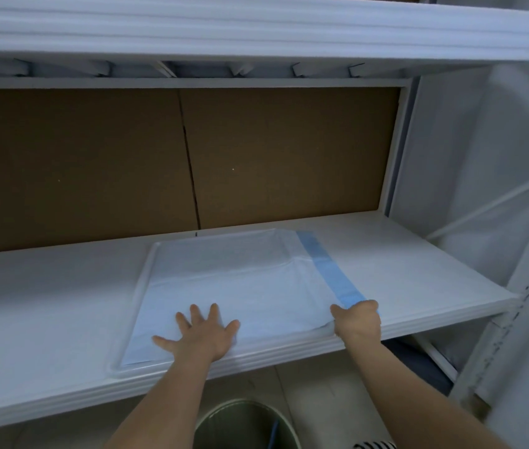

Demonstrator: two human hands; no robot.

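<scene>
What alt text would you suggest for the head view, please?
A person's left hand presses flat on a clear plastic bag on a white shelf, while the right hand grips its blue-striped edge. Brown cardboard stands behind.

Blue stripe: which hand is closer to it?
Right. The right hand pinches the bag at the blue stripe; the left hand presses flat further left.

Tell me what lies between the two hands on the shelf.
In the head view, only the plastic-wrapped sheet spans the stretch between the left hand, pressed flat on it, and the right hand, gripping its corner by the blue strip.
</scene>
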